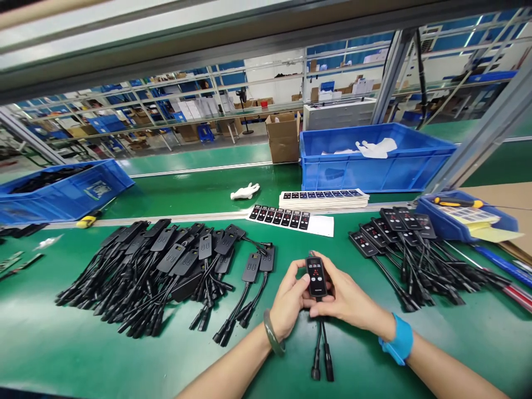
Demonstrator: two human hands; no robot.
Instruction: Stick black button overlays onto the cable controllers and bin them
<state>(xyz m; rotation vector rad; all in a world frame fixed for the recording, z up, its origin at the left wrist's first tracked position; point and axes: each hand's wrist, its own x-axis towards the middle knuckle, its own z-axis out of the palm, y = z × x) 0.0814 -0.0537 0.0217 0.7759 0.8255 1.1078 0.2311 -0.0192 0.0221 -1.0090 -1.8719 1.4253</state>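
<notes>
Between my two hands I hold a small black controller box with red and white markings on its face; two cables with connectors hang from its lower end. My left hand, with a bangle at the wrist, grips its left side, the thumb on the face. My right hand, above a blue wristband, closes round the right side. To the left lies a big pile of black controllers without face labels. On the right is a smaller heap of labelled controllers. Ahead rests a sheet of black labels, partly peeled.
A stack of label sheets and a white glove lie farther back. Blue bins stand at the left and back right. A small blue tray holds a yellow-handled tool. Metal posts frame the bench.
</notes>
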